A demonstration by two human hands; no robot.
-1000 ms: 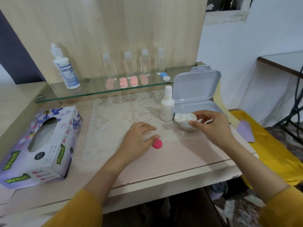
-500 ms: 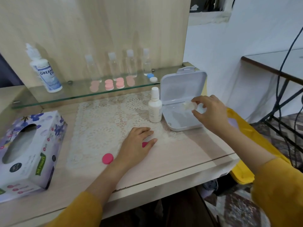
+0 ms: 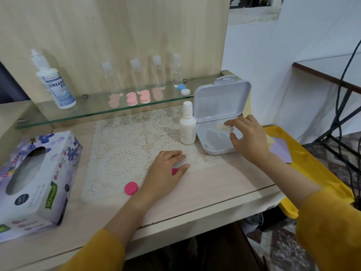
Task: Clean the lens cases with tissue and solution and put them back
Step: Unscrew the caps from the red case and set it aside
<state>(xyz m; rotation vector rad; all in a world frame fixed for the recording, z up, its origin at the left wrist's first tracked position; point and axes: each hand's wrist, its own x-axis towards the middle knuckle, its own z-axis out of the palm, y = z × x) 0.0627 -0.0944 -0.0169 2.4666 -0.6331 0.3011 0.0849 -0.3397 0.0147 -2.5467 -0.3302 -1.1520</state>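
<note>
- The right hand (image 3: pixel 248 140) pinched the clear lens case body (image 3: pixel 225 127) between thumb and fingertips. It held the body just above the far right part of the open white storage box (image 3: pixel 218 152), whose lid stood upright.
- The left hand (image 3: pixel 166 170) lay palm down on the lace mat (image 3: pixel 125 145) with its fingers together and relaxed. It rested over one pink cap (image 3: pixel 174 171), which showed between thumb and forefinger.
- A second pink cap (image 3: pixel 131 188) lay loose at the near edge of the mat, just left of that hand.
- The small white bottle (image 3: pixel 188 127) stood upright and capped, touching the left side of the box. The tissue box (image 3: pixel 39 178) sat well to the left, at the near left of the table (image 3: pixel 224 178).
- On the far glass shelf (image 3: pixel 93 116) stood the large solution bottle (image 3: pixel 55 83), with more pink lens cases (image 3: pixel 131 98) in a row to its right.
- Judged from this, the step in hand was returning the case body to the box, with both caps still off.
- The next move probably called for lowering the body flat onto the box floor and releasing it. The two caps would then need gathering, with care not to knock the bottle beside the box.
</note>
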